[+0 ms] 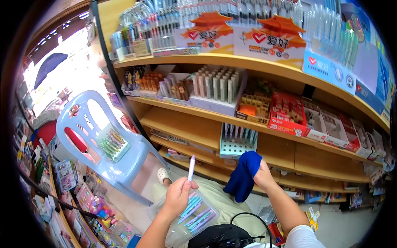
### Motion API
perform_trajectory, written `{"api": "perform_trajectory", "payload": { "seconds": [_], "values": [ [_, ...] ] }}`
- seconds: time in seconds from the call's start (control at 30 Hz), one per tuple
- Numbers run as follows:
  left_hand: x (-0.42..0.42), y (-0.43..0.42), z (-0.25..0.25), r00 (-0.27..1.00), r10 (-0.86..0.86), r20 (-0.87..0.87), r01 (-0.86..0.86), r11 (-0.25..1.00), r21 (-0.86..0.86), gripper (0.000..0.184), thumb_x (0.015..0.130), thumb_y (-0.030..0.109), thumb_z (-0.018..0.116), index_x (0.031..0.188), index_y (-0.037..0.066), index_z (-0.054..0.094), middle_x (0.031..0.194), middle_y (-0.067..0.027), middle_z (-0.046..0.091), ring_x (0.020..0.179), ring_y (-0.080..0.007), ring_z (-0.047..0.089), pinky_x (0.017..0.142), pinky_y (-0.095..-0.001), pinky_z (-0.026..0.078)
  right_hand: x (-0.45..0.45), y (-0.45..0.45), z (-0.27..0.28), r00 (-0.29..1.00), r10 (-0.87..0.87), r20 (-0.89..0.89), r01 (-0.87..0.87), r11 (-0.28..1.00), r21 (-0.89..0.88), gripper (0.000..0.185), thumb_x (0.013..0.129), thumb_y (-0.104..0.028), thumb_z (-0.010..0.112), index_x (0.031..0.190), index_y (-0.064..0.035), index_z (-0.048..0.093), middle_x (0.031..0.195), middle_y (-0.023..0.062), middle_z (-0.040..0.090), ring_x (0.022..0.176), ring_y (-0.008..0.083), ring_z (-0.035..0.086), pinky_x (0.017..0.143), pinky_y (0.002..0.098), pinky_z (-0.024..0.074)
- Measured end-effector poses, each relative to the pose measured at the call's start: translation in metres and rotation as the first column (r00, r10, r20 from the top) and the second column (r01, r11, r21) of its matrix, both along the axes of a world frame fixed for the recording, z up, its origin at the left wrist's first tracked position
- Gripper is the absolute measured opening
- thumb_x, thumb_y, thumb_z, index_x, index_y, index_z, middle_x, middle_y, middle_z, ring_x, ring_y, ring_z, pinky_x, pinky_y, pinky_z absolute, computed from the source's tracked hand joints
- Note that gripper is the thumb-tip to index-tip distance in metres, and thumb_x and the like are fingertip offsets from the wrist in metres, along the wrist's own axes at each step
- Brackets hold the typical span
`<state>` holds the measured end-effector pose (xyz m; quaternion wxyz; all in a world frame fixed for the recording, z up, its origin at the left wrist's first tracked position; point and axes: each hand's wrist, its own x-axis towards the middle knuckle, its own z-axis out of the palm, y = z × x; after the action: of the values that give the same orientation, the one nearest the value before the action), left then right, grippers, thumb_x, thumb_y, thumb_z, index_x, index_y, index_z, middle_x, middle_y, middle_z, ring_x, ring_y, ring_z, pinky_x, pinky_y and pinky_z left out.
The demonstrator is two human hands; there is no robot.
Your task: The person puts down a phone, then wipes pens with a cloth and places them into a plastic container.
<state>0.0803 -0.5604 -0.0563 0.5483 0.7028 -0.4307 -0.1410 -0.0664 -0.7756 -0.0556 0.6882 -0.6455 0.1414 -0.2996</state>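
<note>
My left hand (177,196) is closed around a lilac pen (192,167) that points upward. Just below that hand, a clear plastic box (180,231) rests on my lap, with several teal and purple pens (194,213) lying inside. My right hand (263,174) grips a dark blue cloth (245,175), which hangs down in front of the lower shelves. A light teal holder with round holes (237,149) stands on the shelf behind the cloth, with pens upright in it.
Wooden shelves (182,121) with stationery boxes and pens fill the view ahead. On the left stands a blue plastic chair (124,155) carrying a pen rack (113,144). Lower left, another shelf holds packaged goods (97,202). A black cable (258,217) curves near my lap.
</note>
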Motion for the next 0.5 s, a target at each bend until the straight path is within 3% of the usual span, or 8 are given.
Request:
{"api": "perform_trajectory", "payload": {
  "seconds": [0.13, 0.27, 0.3, 0.37, 0.5],
  "values": [
    [0.004, -0.003, 0.006, 0.995, -0.036, -0.098, 0.051, 0.987, 0.151, 0.033, 0.092, 0.025, 0.039, 0.080, 0.000, 0.057, 0.075, -0.0059, 0.058, 0.072, -0.0135, 0.052, 0.069, -0.0265, 0.042, 0.016, 0.000, -0.001, 0.998, 0.063, -0.018, -0.063, 0.998, -0.020, 0.017, 0.088, -0.021, 0.049, 0.085, -0.0053, 0.052, 0.065, 0.0030, 0.052, 0.055, 0.0116, 0.050, 0.049, 0.0265, 0.0424],
    [0.012, -0.021, 0.008, 0.984, -0.133, -0.114, 0.151, 0.975, 0.162, 0.033, 0.093, 0.025, 0.038, 0.083, 0.000, 0.056, 0.075, -0.0057, 0.058, 0.070, -0.0119, 0.052, 0.065, -0.0256, 0.043, 0.042, -0.002, -0.011, 0.996, 0.090, -0.018, -0.090, 0.996, 0.002, 0.017, 0.087, -0.021, 0.049, 0.086, -0.0048, 0.053, 0.067, 0.0011, 0.051, 0.058, 0.0097, 0.048, 0.050, 0.0247, 0.0405],
    [0.015, -0.027, 0.009, 0.955, -0.162, -0.250, 0.203, 0.968, 0.147, 0.033, 0.093, 0.026, 0.038, 0.085, -0.001, 0.056, 0.075, -0.0061, 0.058, 0.070, -0.0116, 0.053, 0.064, -0.0254, 0.043, 0.049, -0.001, -0.016, 0.996, 0.087, 0.014, -0.087, 0.996, -0.033, 0.017, 0.087, -0.021, 0.048, 0.087, -0.0046, 0.054, 0.068, 0.0000, 0.050, 0.059, 0.0089, 0.046, 0.050, 0.0235, 0.0394],
    [0.020, -0.040, 0.010, 0.835, -0.211, -0.508, 0.299, 0.949, 0.097, 0.033, 0.093, 0.027, 0.038, 0.088, -0.001, 0.054, 0.076, -0.0068, 0.058, 0.071, -0.0111, 0.053, 0.064, -0.0250, 0.043, 0.058, 0.003, -0.018, 0.994, 0.108, -0.021, -0.105, 0.987, 0.118, 0.017, 0.088, -0.021, 0.048, 0.086, -0.0047, 0.053, 0.069, -0.0002, 0.049, 0.059, 0.0084, 0.046, 0.051, 0.0228, 0.0391],
    [0.019, -0.060, 0.012, 0.590, -0.245, -0.769, 0.309, 0.949, -0.066, 0.033, 0.092, 0.028, 0.038, 0.096, -0.003, 0.050, 0.067, -0.0058, 0.051, 0.059, -0.0146, 0.048, 0.057, -0.0243, 0.041, 0.074, 0.008, -0.021, 0.993, 0.111, 0.048, -0.118, 0.976, 0.184, 0.020, 0.090, -0.022, 0.043, 0.086, -0.0048, 0.052, 0.069, -0.0008, 0.048, 0.057, 0.0072, 0.042, 0.048, 0.0221, 0.0360]
  ]
}}
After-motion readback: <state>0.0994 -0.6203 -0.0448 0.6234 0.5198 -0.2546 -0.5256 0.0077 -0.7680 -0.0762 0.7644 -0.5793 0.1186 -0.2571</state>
